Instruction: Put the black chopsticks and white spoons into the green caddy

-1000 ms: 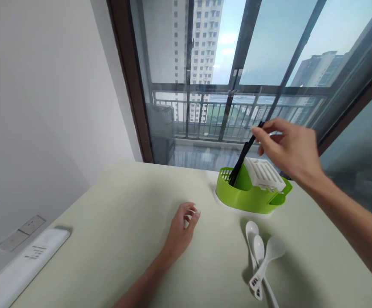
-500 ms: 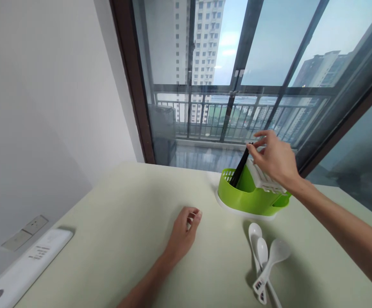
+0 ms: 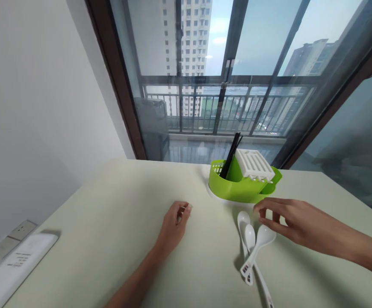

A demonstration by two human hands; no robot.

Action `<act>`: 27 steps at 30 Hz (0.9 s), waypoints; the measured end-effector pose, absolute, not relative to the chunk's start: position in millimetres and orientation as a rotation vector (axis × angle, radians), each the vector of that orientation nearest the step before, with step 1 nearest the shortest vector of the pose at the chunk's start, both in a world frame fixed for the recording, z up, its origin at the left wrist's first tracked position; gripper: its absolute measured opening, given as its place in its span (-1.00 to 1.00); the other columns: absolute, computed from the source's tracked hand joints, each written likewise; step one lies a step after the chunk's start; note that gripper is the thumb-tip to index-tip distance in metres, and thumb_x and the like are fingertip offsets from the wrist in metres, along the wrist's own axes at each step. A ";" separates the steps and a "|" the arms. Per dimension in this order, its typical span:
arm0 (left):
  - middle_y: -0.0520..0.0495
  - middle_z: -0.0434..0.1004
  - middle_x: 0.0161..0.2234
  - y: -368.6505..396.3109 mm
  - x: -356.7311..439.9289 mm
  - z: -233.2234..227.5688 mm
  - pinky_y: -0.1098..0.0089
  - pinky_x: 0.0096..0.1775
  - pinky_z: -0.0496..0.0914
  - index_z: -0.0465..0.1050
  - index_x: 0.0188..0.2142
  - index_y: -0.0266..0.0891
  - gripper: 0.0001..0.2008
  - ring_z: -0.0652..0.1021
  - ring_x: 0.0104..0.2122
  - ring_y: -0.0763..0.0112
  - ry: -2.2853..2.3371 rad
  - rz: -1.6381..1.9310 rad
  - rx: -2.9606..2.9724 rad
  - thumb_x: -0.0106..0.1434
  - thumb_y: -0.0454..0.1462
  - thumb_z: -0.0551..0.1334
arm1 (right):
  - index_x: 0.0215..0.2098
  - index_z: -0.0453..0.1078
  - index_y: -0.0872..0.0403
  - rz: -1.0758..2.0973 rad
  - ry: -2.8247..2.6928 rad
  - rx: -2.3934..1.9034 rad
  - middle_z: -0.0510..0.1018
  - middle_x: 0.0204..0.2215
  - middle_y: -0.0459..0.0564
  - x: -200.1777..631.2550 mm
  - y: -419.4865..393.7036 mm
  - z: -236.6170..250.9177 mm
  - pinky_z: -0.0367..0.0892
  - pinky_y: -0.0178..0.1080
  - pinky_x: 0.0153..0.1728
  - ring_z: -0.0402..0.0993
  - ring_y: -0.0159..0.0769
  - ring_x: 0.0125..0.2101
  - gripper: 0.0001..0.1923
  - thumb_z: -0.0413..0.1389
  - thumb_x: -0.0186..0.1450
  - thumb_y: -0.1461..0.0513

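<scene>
Three white spoons [image 3: 252, 250] lie crossed on the pale surface [image 3: 109, 239], bowls toward the one green caddy [image 3: 237, 188]. The right hand [image 3: 288, 220] hovers over their bowls, its grip loose and holding nothing. Two black chopsticks [image 3: 231, 154] lean in the caddy beside one white slotted insert [image 3: 255, 164]. The left hand [image 3: 175, 224] rests on the surface, fingers curled, empty.

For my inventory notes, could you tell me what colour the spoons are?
White, all three spoons, clearest in the head view.
</scene>
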State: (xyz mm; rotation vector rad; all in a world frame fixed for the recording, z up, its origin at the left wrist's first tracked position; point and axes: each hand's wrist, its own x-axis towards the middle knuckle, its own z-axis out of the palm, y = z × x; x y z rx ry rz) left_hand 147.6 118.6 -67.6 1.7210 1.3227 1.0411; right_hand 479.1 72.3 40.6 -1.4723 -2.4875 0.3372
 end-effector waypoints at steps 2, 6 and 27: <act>-0.05 0.58 -0.26 119.2 146.3 -66.8 0.37 -0.30 0.32 0.44 -0.17 -0.18 -0.67 0.54 -0.28 0.34 1.328 1.029 1.733 0.45 0.00 0.08 | 0.04 0.43 -0.12 0.470 -2.485 -1.587 0.59 -0.04 -0.04 500.9 71.2 16.8 0.47 -0.18 -0.29 0.60 -0.29 -0.37 -0.73 0.01 0.46 0.07; -0.04 0.57 -0.29 119.6 143.3 -64.6 0.39 -0.35 0.29 0.46 -0.19 -0.18 -0.66 0.52 -0.32 0.36 1.348 1.018 1.765 0.45 0.00 0.07 | 0.23 0.32 -0.12 0.676 -2.416 -1.667 0.43 0.19 0.06 525.2 71.5 -20.1 0.49 -0.09 -0.18 0.60 -0.20 -0.24 -0.55 0.07 0.39 0.04; -0.06 0.57 -0.30 119.4 146.1 -66.0 0.36 -0.26 0.35 0.48 -0.23 -0.17 -0.63 0.53 -0.32 0.33 1.316 1.049 1.790 0.46 0.00 0.04 | -0.10 0.54 -0.18 -0.153 -1.920 -1.566 0.67 -0.40 -0.08 487.0 51.4 97.2 0.38 -0.17 -0.57 0.56 -0.18 -0.58 -0.67 0.05 0.40 -0.11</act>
